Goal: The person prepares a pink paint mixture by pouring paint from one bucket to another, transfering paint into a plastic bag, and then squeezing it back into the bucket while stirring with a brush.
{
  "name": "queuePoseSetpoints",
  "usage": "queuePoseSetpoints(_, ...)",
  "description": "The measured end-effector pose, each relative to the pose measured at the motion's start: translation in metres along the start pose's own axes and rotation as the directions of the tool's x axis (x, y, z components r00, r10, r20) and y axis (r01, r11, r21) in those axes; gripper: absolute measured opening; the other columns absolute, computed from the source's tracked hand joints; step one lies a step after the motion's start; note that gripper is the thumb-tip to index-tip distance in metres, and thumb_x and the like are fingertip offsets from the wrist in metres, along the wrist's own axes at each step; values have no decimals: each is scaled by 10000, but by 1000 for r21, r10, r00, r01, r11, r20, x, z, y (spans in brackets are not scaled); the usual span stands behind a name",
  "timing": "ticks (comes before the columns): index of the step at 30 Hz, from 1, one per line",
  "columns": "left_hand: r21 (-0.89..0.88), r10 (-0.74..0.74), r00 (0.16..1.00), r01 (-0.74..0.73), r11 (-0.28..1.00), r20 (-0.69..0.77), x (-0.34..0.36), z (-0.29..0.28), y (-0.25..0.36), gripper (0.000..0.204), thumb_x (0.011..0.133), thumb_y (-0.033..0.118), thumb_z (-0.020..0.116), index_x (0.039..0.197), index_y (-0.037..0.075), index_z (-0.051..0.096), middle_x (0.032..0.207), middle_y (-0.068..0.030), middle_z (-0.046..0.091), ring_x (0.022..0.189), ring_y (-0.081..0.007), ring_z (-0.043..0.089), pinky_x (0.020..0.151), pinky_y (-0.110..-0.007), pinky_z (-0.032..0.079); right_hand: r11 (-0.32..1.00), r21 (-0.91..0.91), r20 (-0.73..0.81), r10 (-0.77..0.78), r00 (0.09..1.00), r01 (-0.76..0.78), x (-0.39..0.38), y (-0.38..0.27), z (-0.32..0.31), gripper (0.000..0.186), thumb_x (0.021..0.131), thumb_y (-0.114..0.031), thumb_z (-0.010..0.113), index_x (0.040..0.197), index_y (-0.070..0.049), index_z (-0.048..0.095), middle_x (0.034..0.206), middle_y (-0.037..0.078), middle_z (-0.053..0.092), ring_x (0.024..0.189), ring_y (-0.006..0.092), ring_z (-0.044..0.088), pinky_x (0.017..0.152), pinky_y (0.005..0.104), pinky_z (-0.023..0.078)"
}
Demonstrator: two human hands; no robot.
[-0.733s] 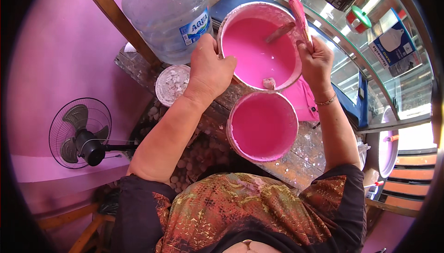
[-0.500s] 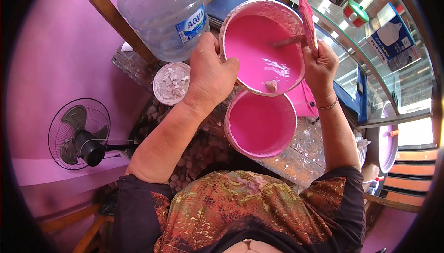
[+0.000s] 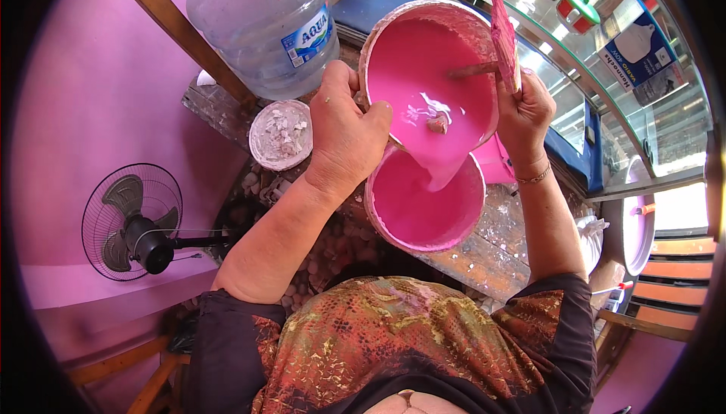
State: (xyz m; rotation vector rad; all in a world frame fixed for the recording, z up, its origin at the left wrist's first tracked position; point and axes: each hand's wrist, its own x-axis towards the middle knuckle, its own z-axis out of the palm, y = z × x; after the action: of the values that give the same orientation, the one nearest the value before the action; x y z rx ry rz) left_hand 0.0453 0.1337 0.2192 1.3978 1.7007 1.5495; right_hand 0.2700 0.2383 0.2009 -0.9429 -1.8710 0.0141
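Observation:
My left hand (image 3: pixel 349 123) grips the left rim of a tilted round bucket (image 3: pixel 446 12). Pink liquid (image 3: pixel 420 51) that looks like paint runs over its near lip, falling into a second bucket (image 3: pixel 423 248) just below on the worktable. A pale lump (image 3: pixel 437 123) shows in the upper liquid near the lip. My right hand (image 3: pixel 527 111) is closed at the bucket's right side, together with a pink-coated wooden piece (image 3: pixel 504 40) whose brown stick (image 3: pixel 473 71) reaches over the liquid. The right fingertips are partly hidden.
Left of the buckets are a small tub (image 3: pixel 281 134) of whitish flakes and a large clear water bottle (image 3: pixel 261 21). A black fan (image 3: pixel 140 225) stands by the pink wall. A glass display case (image 3: pixel 597 81) is close on the right. Paint flecks mark the wooden table (image 3: pixel 495 259).
The upper bucket has tipped further toward me. Pink liquid now streams over its lip into the lower bucket, and the lump has shifted slightly. Both hands keep their grip.

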Motion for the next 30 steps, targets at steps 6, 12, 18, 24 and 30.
queuePoseSetpoints(6,38,-22,1000,22,999,-8,9,-1,-4,250,722,35,681,845,-21,471,757,-139,593,627,-188,581,600,-316,480,995,91,-56,54,997,-48,7,-3,9,23,805,-10,632,826,0,632,619,45,439,568,101,401,543,266,377)
queuePoseSetpoints(12,78,-118,993,117,990,10,30,2,-12,222,734,13,659,861,-24,480,769,-129,607,629,-170,608,546,-291,494,982,0,126,190,974,-191,24,0,14,154,777,-123,596,863,-6,648,714,178,598,663,294,602,631,379,459)
queuePoseSetpoints(18,-119,-329,941,336,934,75,46,-1,-2,257,735,2,650,874,-78,449,835,-200,591,632,-291,667,476,-366,575,941,35,241,319,917,-337,34,13,37,178,798,-172,601,812,-3,654,656,177,603,600,276,601,601,375,461)
queuePoseSetpoints(24,-223,-424,897,442,869,125,62,2,-14,210,762,-67,567,888,-151,421,848,-260,566,633,-361,669,431,-409,594,908,10,367,387,846,-419,42,20,61,188,806,-186,623,799,-2,662,605,105,559,570,180,527,558,343,435)
queuePoseSetpoints(30,-235,-524,843,538,810,123,67,10,-49,264,755,-87,551,943,-239,447,870,-289,567,647,-380,667,439,-420,597,941,-67,445,327,834,-333,32,50,98,216,788,-189,645,740,20,615,571,163,522,530,166,480,546,358,429)
